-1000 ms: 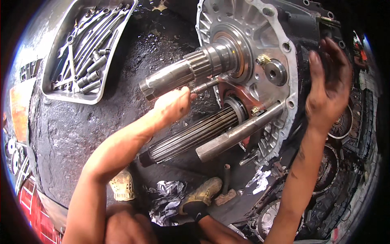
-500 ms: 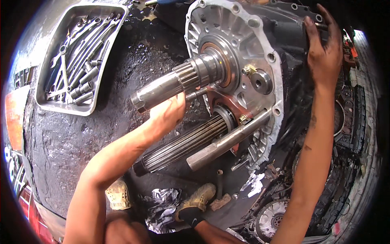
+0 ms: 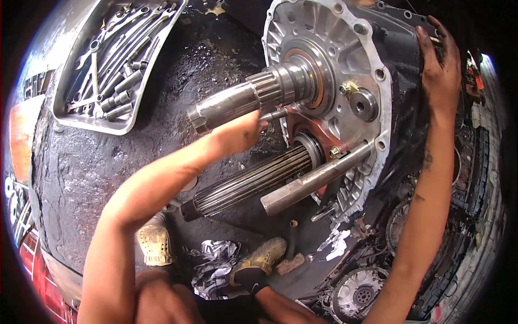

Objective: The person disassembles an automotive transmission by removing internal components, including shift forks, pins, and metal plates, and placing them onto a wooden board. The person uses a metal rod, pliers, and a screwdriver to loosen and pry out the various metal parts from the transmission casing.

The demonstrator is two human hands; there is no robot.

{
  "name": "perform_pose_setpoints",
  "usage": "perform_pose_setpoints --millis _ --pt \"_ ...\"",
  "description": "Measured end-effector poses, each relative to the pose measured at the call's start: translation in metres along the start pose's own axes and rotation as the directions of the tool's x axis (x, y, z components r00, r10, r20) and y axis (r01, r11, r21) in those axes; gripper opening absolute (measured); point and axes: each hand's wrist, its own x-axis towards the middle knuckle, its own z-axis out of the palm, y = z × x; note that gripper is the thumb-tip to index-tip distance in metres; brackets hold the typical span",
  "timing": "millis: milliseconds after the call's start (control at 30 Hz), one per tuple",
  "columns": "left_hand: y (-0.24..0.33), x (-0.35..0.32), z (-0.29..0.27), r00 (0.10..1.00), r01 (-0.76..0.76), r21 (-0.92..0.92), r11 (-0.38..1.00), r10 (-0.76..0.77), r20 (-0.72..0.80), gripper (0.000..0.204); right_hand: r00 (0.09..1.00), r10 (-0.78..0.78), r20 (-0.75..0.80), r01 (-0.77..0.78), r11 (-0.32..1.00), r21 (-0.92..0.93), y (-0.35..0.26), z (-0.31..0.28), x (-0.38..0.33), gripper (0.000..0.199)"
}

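Your left hand (image 3: 243, 133) is beneath the upper splined shaft (image 3: 226, 102), next to the end of a slim steel rod (image 3: 278, 114); its fingers are mostly hidden, so I cannot tell whether they grip. Your right hand (image 3: 441, 67), thumb and fingers spread apart, rests on the dark casing (image 3: 399, 48) behind the gearbox housing (image 3: 350, 59). That housing stands in front of you, right of centre: bare silver metal, ribbed, its flange ringed with bolt holes. Below the upper shaft, a longer-grooved splined shaft (image 3: 251, 181) and a smooth steel bar (image 3: 315, 181) jut toward you, near a reddish-brown plate (image 3: 302, 123). Leftward, a metal tray (image 3: 89, 127) holds wrenches (image 3: 96, 70) and sockets (image 3: 118, 105). Your dark sock (image 3: 249, 276) bears a small pale mark.
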Motion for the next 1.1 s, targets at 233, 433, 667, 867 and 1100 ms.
perform_pose_setpoints --millis 233,433,667,867,1100 --pt "-0.020 0.033 -0.004 0.953 0.108 -0.262 0.959 -0.025 0.301 0.042 0.988 0.149 0.039 -0.153 0.976 0.153 -0.001 -0.001 -0.004 0.039" --pt "0.008 0.019 -0.040 0.811 0.493 -0.451 0.744 -0.206 0.547 0.042 0.999 0.034 -0.006 -0.033 0.998 0.060 0.011 -0.004 -0.011 0.039" --pt "0.021 -0.024 -0.077 0.747 0.572 -0.220 0.790 -0.391 0.537 0.053 0.993 0.114 -0.006 -0.112 0.979 0.168 0.005 0.000 -0.010 0.038" --pt "-0.006 -0.045 -0.024 0.998 0.042 0.001 0.999 -0.042 -0.046 0.034 0.996 0.082 -0.042 -0.074 0.981 0.177 0.021 -0.001 -0.011 0.046" --pt "-0.024 -0.044 -0.019 0.978 -0.096 0.164 0.982 0.123 -0.168 0.033 0.996 0.079 -0.045 -0.069 0.979 0.190 0.014 0.003 -0.013 0.043"
